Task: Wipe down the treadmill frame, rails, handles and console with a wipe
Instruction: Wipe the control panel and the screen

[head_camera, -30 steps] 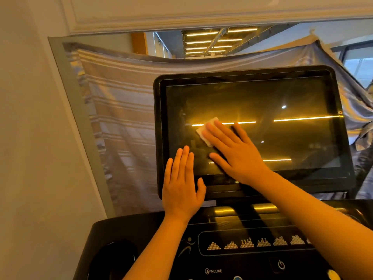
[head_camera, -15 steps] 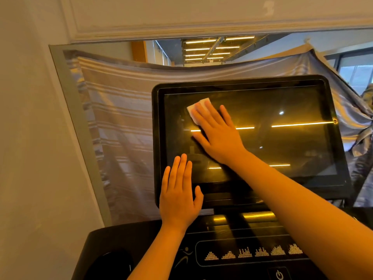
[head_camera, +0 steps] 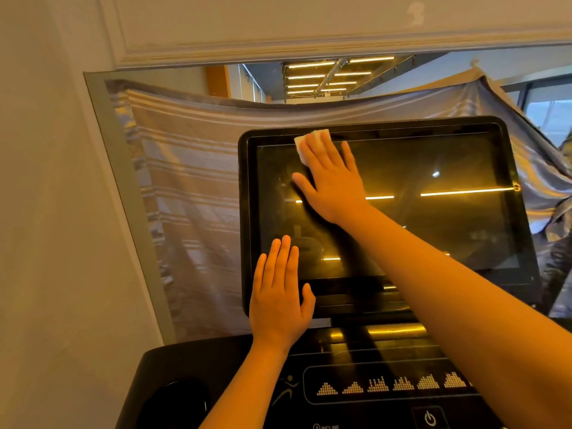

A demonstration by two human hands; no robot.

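Pressing a small white wipe (head_camera: pixel 302 145) flat under straight fingertips, the right hand (head_camera: pixel 332 181) lies spread near the upper-left corner of the treadmill's console screen (head_camera: pixel 448 230) — the wipe overlaps the top bezel. The left hand (head_camera: pixel 278 292), fingers straight and together, rests flat on the screen's lower-left corner, grasping nothing and apparently steadying the display. The wipe looks thin, soft and light; it will likely bunch or slip unless pinned beneath the finger pads rather than pinched at an edge. The glossy screen looks smooth and probably fragile — even, moderate pressure seems advisable. Below sits the control panel (head_camera: pixel 387 385) with its program icons.
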